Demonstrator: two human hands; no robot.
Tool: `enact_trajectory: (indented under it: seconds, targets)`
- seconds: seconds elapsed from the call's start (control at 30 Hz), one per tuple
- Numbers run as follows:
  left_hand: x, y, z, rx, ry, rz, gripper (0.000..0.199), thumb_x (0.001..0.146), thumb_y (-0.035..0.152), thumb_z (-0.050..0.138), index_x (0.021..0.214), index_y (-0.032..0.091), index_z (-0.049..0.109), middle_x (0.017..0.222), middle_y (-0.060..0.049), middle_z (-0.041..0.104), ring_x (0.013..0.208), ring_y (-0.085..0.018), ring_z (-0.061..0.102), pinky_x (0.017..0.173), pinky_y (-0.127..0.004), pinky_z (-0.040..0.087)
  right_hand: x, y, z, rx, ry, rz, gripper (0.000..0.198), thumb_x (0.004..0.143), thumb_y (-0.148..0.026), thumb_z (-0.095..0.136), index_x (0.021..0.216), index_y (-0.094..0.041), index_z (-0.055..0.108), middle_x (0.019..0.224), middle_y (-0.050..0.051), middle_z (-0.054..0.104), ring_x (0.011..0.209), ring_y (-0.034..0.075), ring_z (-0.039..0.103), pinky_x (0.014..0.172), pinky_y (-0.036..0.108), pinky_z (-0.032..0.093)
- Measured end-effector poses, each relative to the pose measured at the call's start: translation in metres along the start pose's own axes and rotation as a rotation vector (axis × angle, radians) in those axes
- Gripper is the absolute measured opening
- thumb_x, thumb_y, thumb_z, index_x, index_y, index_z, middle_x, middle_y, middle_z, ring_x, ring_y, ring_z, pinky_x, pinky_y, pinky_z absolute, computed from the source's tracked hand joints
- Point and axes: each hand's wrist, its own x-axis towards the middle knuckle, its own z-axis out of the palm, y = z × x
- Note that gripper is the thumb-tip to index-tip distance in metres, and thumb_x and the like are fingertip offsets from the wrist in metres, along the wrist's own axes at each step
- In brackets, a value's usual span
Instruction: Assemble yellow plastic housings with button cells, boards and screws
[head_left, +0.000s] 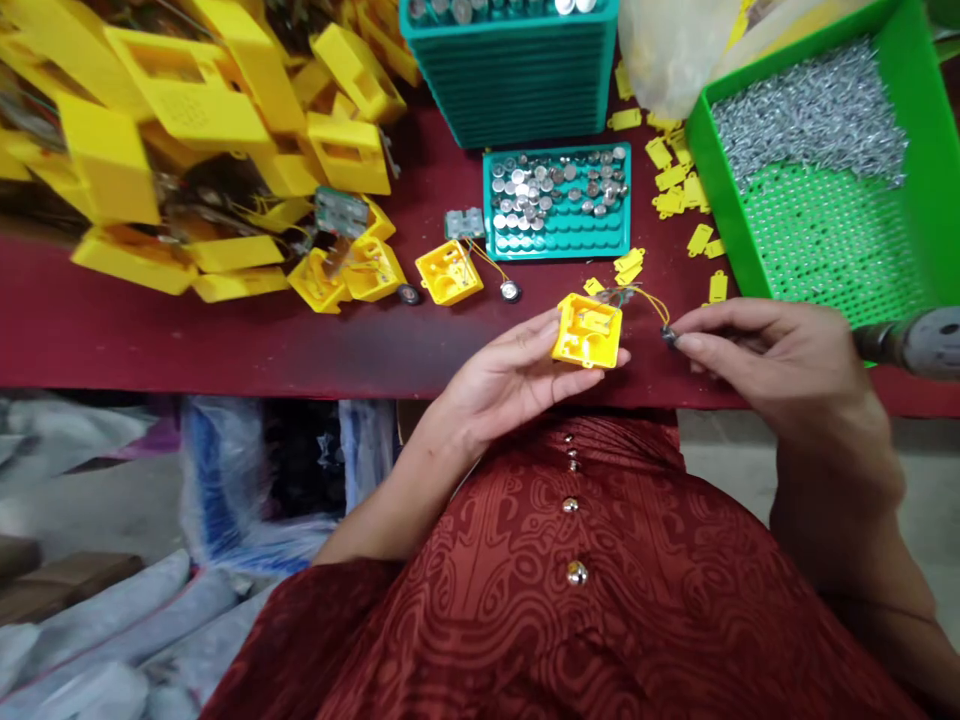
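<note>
My left hand (517,375) holds a small yellow plastic housing (590,332) by its edges, its hollow side facing up. Thin yellow wires (651,300) run from the housing to a small round black speaker (668,336), pinched between the thumb and fingers of my right hand (765,345). On the table just to the left lies another yellow housing (450,273) with a wired round part (510,291) beside it. A teal tray (559,245) of silver button cells stands behind my hands.
A stack of teal trays (517,85) rises at the back. On the right, a green bin (750,250) holds many small screws (810,110), with a power driver (926,342) at its near side. Small yellow covers (700,239) lie scattered. Yellow housings (112,160) pile up at left.
</note>
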Motion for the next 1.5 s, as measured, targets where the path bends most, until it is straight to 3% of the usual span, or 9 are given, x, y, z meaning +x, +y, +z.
enact_trajectory:
  seconds: [0.13, 0.3, 0.47, 0.73, 1.0, 1.3, 1.5]
  targets:
    - [0.010, -0.009, -0.002, -0.001, -0.061, 0.055, 0.032, 0.094, 0.019, 0.077, 0.126, 0.014, 0.078, 0.124, -0.013, 0.082, 0.119, -0.030, 0.081, 0.096, -0.032, 0.069, -0.008, -0.014, 0.015, -0.052, 0.058, -0.165, 0.006, 0.091, -0.022, 0.079, 0.091, -0.021, 0.084, 0.086, 0.002, 0.080, 0.069, 0.012, 0.069, 0.061, 0.024, 0.054]
    - [0.015, -0.017, -0.005, 0.053, -0.057, 0.148, 0.038, 0.085, 0.023, 0.089, 0.122, 0.021, 0.082, 0.125, -0.007, 0.083, 0.111, -0.021, 0.080, 0.099, -0.029, 0.065, -0.010, -0.009, 0.038, -0.342, 0.165, -0.483, 0.009, 0.097, -0.015, 0.074, 0.096, -0.020, 0.081, 0.090, 0.004, 0.080, 0.081, 0.017, 0.075, 0.076, 0.030, 0.061]
    - [0.014, -0.022, -0.004, 0.115, -0.068, 0.239, 0.038, 0.084, 0.029, 0.092, 0.122, 0.024, 0.083, 0.127, -0.006, 0.083, 0.113, -0.019, 0.078, 0.100, -0.029, 0.063, -0.011, -0.001, 0.046, -0.488, 0.191, -0.601, 0.007, 0.099, -0.013, 0.071, 0.097, -0.017, 0.077, 0.088, 0.005, 0.079, 0.081, 0.017, 0.074, 0.074, 0.030, 0.059]
    - [0.015, -0.026, -0.001, 0.207, -0.057, 0.334, 0.042, 0.087, 0.033, 0.090, 0.127, 0.024, 0.080, 0.136, -0.007, 0.080, 0.130, -0.025, 0.073, 0.107, -0.033, 0.061, -0.012, 0.001, 0.053, -0.603, 0.219, -0.637, 0.017, 0.103, -0.014, 0.065, 0.089, -0.016, 0.075, 0.086, 0.006, 0.076, 0.077, 0.016, 0.070, 0.070, 0.030, 0.054]
    - [0.018, -0.020, 0.001, 0.148, -0.053, 0.258, 0.043, 0.085, 0.034, 0.090, 0.126, 0.022, 0.079, 0.131, -0.007, 0.081, 0.120, -0.023, 0.077, 0.101, -0.033, 0.063, -0.008, -0.001, 0.050, -0.604, 0.231, -0.655, 0.019, 0.104, -0.015, 0.063, 0.089, -0.015, 0.075, 0.086, 0.006, 0.076, 0.078, 0.017, 0.070, 0.070, 0.030, 0.055]
    - [0.014, -0.022, 0.009, 0.129, -0.048, 0.300, 0.036, 0.090, 0.031, 0.087, 0.124, 0.021, 0.079, 0.129, -0.007, 0.082, 0.111, -0.018, 0.078, 0.094, -0.025, 0.063, -0.011, -0.002, 0.051, -0.504, 0.298, -0.645, 0.009, 0.101, -0.012, 0.068, 0.095, -0.014, 0.075, 0.086, 0.006, 0.077, 0.080, 0.016, 0.070, 0.072, 0.029, 0.055]
    - [0.011, -0.026, 0.010, 0.161, -0.044, 0.357, 0.043, 0.088, 0.032, 0.088, 0.126, 0.020, 0.074, 0.126, -0.007, 0.081, 0.110, -0.018, 0.077, 0.094, -0.026, 0.062, -0.010, -0.007, 0.057, -0.616, 0.285, -0.696, 0.024, 0.104, -0.013, 0.061, 0.083, -0.014, 0.073, 0.081, 0.007, 0.072, 0.077, 0.017, 0.065, 0.070, 0.031, 0.052]
